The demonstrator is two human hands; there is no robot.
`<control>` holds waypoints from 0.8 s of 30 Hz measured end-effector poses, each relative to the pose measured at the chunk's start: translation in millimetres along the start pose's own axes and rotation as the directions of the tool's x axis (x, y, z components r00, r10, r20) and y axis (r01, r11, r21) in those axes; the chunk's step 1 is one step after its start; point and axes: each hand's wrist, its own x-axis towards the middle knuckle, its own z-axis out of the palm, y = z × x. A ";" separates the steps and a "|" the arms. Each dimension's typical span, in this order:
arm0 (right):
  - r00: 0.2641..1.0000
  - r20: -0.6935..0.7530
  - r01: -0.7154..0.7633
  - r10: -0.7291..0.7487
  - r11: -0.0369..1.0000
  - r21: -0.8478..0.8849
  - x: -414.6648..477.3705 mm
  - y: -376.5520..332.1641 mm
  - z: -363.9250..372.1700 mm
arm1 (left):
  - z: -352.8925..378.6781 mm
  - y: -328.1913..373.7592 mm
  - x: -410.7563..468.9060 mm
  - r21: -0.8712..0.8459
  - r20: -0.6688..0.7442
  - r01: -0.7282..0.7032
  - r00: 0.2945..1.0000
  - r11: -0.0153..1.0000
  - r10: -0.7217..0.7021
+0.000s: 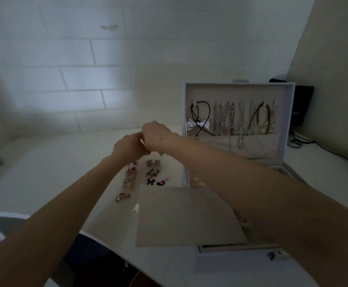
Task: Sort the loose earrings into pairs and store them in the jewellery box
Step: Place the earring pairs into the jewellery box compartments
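While the sorting is looking far along, stage: pairing is nearing its end, and storing is, by my judgement, not yet beginning.
Beige insert panel (pixel 189 216): lying flat across the front of the jewellery box (pixel 231 259) and covering much of its base.
Box compartments: hiding under the panel and the right forearm, so I cannot tell whether any earrings are sitting inside.
Earrings (pixel 130 177): lying on the white table (pixel 65 154) just left of the box, lining up in two columns, mostly side by side in twos. A gold-toned piece (pixel 122 197) is sitting nearest, a little apart from the rest.
Left hand (pixel 127 149): hovering above the rows, fingers curling, touching the right hand.
Right hand (pixel 158 135): curling knuckles-up against the left. Both seem to be pinching something small between them, but I cannot tell what.
Lid (pixel 237 88): standing open behind, with necklaces (pixel 231 121) hanging inside.
Remaining: finishing the last match, then moving every pair into the box.
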 end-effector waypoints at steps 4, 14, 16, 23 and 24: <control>0.970 -0.169 0.190 -0.175 0.979 0.075 -57.3 13.9 -31.1 | -32.3 -2.8 -24.5 -0.114 -0.108 -0.137 0.986 0.984 0.125; 1.000 0.011 -0.022 0.019 0.927 0.375 -227.2 148.6 -39.4 | -71.6 92.4 -130.5 -0.316 -0.166 -0.499 0.866 0.807 0.471; 0.997 0.034 -0.070 0.062 0.933 0.353 -237.7 162.4 -34.1 | -66.2 115.4 -142.5 -0.353 -0.136 -0.547 0.833 0.759 0.537; 0.995 0.030 -0.102 0.098 0.939 0.327 -252.1 191.8 -36.4 | -34.7 181.5 -139.1 -0.231 0.038 -0.675 0.713 0.701 0.700; 0.994 0.029 -0.106 0.102 0.946 0.306 -253.1 195.5 -36.0 | -28.1 189.0 -134.4 -0.211 0.060 -0.683 0.705 0.700 0.706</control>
